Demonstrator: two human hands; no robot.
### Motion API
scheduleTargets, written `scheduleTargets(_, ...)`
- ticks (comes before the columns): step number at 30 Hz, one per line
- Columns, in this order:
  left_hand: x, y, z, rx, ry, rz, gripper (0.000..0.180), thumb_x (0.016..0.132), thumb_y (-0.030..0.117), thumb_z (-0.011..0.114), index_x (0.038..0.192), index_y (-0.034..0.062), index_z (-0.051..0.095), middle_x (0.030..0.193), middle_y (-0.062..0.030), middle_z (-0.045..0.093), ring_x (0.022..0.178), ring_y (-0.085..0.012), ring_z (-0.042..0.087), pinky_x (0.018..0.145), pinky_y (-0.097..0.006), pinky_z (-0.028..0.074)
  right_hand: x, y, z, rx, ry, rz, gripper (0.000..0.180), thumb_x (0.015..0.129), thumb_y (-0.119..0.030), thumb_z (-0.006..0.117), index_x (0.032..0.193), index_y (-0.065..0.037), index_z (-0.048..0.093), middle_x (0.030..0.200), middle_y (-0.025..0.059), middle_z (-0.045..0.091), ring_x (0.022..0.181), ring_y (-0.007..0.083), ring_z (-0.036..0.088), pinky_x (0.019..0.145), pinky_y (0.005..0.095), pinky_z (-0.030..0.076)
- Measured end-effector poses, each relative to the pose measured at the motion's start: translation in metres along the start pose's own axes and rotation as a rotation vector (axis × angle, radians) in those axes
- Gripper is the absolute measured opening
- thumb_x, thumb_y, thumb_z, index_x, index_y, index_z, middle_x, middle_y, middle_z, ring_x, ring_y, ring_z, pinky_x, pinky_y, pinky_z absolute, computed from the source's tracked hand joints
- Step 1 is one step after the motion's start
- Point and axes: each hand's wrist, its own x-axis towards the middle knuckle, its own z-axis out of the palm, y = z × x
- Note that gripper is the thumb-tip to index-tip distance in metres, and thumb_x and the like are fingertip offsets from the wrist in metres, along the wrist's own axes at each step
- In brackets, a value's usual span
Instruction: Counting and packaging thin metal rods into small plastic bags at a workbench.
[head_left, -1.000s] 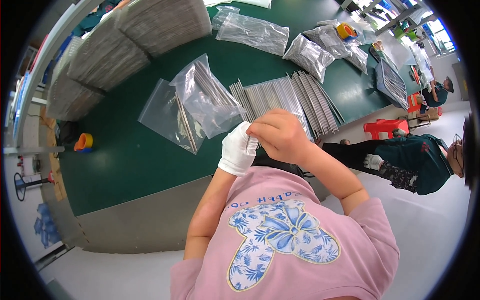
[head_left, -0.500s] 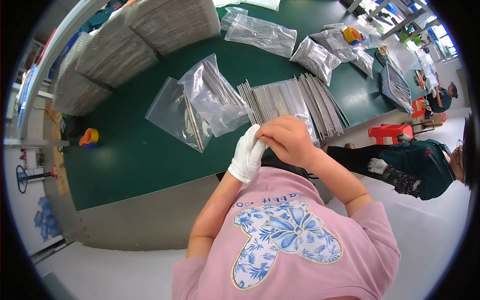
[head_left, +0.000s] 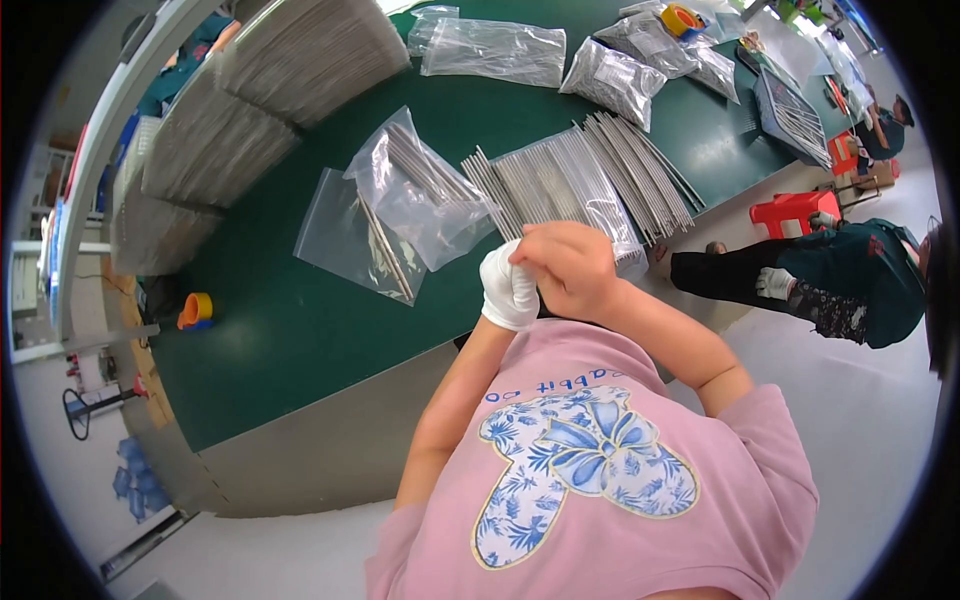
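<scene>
My left hand (head_left: 508, 287) wears a white glove (head_left: 511, 300), its fingers curled in and their inner side hidden. Bare, my right hand (head_left: 572, 268) meets it in front of my body, thumb and fingers closed on the top of the glove near the fingertips. Just beyond the hands, thin metal rods (head_left: 545, 183) lie side by side on clear plastic, with another row of longer rods (head_left: 640, 180) to their right. To the left, a clear bag (head_left: 445, 230) contains several rods. A flatter clear bag (head_left: 335, 235) with a few rods lies partly beneath it.
Tall stacks of wrapped rods (head_left: 310, 60) stand at the far left of the green table (head_left: 290, 350). Filled bags (head_left: 612, 85), flat plastic bags (head_left: 495, 52) and a blue basket (head_left: 785, 115) lie farther back. Yellow tape (head_left: 197, 310) sits at left; a co-worker (head_left: 850, 285) is at right.
The gloved left hand has curled from upright, straighter fingers into a rounder, fist-like shape. My right hand stays at its top. The whole view has shifted and turned slightly.
</scene>
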Motion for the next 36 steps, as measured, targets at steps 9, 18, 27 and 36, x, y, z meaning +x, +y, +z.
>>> scheduleTargets(9, 0.017, 0.034, -0.002, 0.292, -0.415, 0.214, 0.028, 0.074, 0.012, 0.053, 0.051, 0.0067, 0.039, 0.048, -0.0105, 0.039, 0.041, -0.03, 0.042, 0.039, -0.038, 0.033, 0.0, 0.016, -0.054, 0.185, 0.297, 0.4, 0.007, 0.08, 0.002, 0.051, 0.079, 0.002, 0.058, 0.068, 0.0067, 0.059, 0.061, 0.0121, 0.059, 0.056, 0.0217, 0.046)
scheduleTargets(18, 0.023, -0.047, -0.053, 0.795, -1.023, 0.206, 0.014, 0.065, 0.019, 0.053, 0.056, 0.0095, 0.051, 0.058, -0.0087, 0.051, 0.055, -0.0287, 0.053, 0.049, -0.04, 0.042, -0.118, 0.011, -0.092, -0.003, 0.452, 0.816, 0.011, 0.087, -0.004, 0.047, 0.09, 0.003, 0.054, 0.077, 0.0059, 0.056, 0.067, 0.0107, 0.056, 0.064, 0.022, 0.047)
scheduleTargets(27, 0.014, -0.093, -0.066, 1.073, -0.839, 0.301, 0.005, 0.066, 0.012, 0.055, 0.066, 0.0101, 0.051, 0.067, -0.0079, 0.049, 0.066, -0.0279, 0.051, 0.056, -0.041, 0.04, -0.155, -0.006, -0.094, -0.172, 0.543, 0.95, 0.007, 0.082, 0.001, 0.051, 0.083, 0.004, 0.057, 0.074, 0.0072, 0.057, 0.063, 0.0113, 0.058, 0.058, 0.0213, 0.046)
scheduleTargets(36, 0.006, -0.049, 0.085, 0.507, -1.227, 0.544, 0.01, 0.07, 0.009, 0.054, 0.08, 0.0095, 0.054, 0.074, -0.0054, 0.051, 0.069, -0.0239, 0.054, 0.058, -0.036, 0.044, -0.187, -0.016, -0.089, -0.205, 0.628, 1.191, 0.009, 0.082, -0.004, 0.049, 0.081, 0.001, 0.057, 0.073, 0.0081, 0.059, 0.063, 0.0128, 0.058, 0.058, 0.0238, 0.045)
